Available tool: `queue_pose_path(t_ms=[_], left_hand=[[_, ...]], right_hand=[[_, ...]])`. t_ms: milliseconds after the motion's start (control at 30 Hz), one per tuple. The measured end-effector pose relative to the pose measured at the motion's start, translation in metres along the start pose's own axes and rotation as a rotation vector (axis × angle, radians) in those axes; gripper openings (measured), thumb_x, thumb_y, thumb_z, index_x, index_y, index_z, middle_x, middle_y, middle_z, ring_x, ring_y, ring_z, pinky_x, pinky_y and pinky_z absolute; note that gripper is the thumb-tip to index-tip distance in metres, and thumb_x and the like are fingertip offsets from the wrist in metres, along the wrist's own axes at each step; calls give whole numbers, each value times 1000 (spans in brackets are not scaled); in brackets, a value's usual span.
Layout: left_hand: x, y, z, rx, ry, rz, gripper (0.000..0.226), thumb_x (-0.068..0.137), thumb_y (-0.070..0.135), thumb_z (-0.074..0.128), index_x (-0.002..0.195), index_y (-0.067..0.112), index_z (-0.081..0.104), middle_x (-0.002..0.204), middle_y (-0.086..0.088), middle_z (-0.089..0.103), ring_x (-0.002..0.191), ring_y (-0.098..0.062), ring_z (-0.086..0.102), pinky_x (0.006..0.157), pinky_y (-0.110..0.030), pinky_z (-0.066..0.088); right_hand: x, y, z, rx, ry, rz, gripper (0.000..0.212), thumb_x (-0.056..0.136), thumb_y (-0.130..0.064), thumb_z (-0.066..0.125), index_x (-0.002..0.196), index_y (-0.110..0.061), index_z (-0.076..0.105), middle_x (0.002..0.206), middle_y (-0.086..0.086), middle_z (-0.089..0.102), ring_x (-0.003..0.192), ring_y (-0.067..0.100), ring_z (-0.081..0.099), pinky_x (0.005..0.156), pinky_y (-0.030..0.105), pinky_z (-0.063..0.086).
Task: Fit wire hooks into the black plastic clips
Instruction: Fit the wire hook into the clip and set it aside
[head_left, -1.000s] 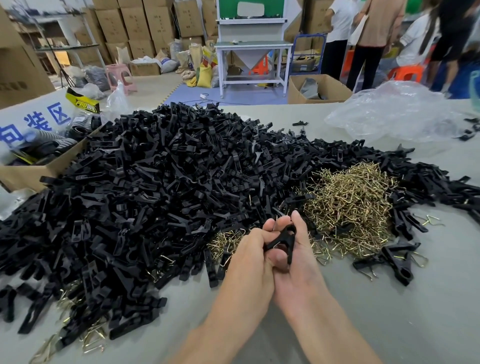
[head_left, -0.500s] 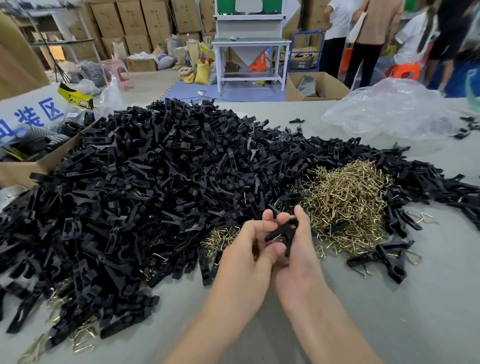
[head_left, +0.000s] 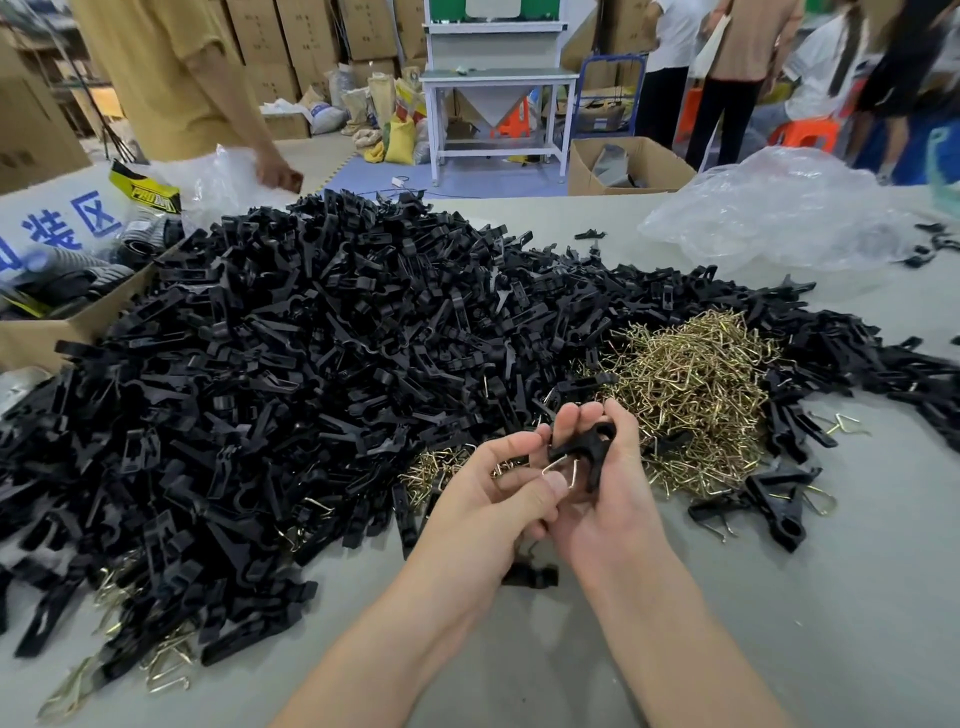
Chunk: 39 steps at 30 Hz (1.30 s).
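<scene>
RIGHT HAND (head_left: 610, 501): fingers curl round black forked plastic clip (head_left: 577, 448), steadying it for insertion | LEFT HAND (head_left: 496, 499): pinches bent silver wire hook (head_left: 562, 466), guiding it in | SEATING: apparently partial, partly hidden

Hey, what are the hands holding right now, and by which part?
The right hand grips a black clip by its body, fingers curled behind it. The left hand pinches the wire hook by its lower end.

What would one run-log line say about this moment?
right hand grips black clip | left hand pinches wire hook | hook touching clip
</scene>
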<state>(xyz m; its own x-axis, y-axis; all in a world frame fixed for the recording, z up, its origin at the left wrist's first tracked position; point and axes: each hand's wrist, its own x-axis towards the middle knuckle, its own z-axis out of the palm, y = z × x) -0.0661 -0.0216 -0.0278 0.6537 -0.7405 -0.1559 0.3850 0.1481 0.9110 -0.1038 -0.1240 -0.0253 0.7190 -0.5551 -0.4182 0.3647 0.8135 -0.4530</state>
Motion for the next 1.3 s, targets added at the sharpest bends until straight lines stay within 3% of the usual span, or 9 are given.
queue_pose_path(t_ms=[100,233,533,700,833,933,1000,1167,1300], left_hand=[[0,-1,-1,-2,-7,1,41,80,6,77,117,16,63,73,1,65,61,-10,56,55,-21,42],[-2,-1,0,53,-10,25,42,73,17,75,113,21,64,76,2,68,64,-10,55,60,-23,43],[-10,2,3,320,-48,185,32,91,5,69,116,23,59,83,7,70,77,-6,60,73,-19,48],[-9,5,3,300,-24,198,28,92,4,67,112,22,61,83,6,71,74,-7,60,70,-21,49],[-9,5,2,315,-18,182,26,93,9,67,104,32,65,82,6,70,72,-9,60,66,-34,51],[-8,8,-5,350,63,246,21,93,11,67,105,28,66,80,9,69,73,-8,62,64,-22,52],[-7,13,-13,499,180,344,18,94,15,67,103,29,67,83,9,69,76,-8,64,70,-17,51],[7,26,-11,617,234,373,19,96,15,63,104,32,68,81,11,68,75,-10,68,73,-21,55],[72,44,16,640,138,379,17,97,14,61,107,27,66,84,5,73,72,-2,69,70,-15,53]], right_hand=[[1,-1,-2,-6,-16,10,50,93,-54,57,51,-27,68,68,-13,70,58,8,66,53,21,48],[-1,-3,0,7,-24,10,50,94,-50,58,50,-26,66,64,-12,67,55,9,65,51,21,51],[1,-9,-2,80,-16,-44,49,97,-35,57,51,-22,64,61,-7,61,57,12,58,73,26,48],[1,-10,1,76,-1,-64,50,96,-38,59,49,-23,65,60,-7,62,55,11,59,66,24,53],[0,-12,2,97,1,-77,49,96,-37,60,49,-22,65,59,-6,61,53,10,59,58,19,55],[4,-14,1,158,-3,-136,51,98,-31,59,49,-20,66,62,-7,61,53,7,58,57,21,54],[5,-19,0,176,-8,-159,54,100,-31,57,48,-19,67,60,-8,61,49,5,58,55,19,54],[3,-24,-1,115,32,-182,23,99,-32,59,82,-16,60,63,-6,64,49,7,61,53,21,55],[4,-22,-5,58,36,-190,25,99,-32,60,82,-14,59,61,-4,66,48,8,62,52,22,56]])
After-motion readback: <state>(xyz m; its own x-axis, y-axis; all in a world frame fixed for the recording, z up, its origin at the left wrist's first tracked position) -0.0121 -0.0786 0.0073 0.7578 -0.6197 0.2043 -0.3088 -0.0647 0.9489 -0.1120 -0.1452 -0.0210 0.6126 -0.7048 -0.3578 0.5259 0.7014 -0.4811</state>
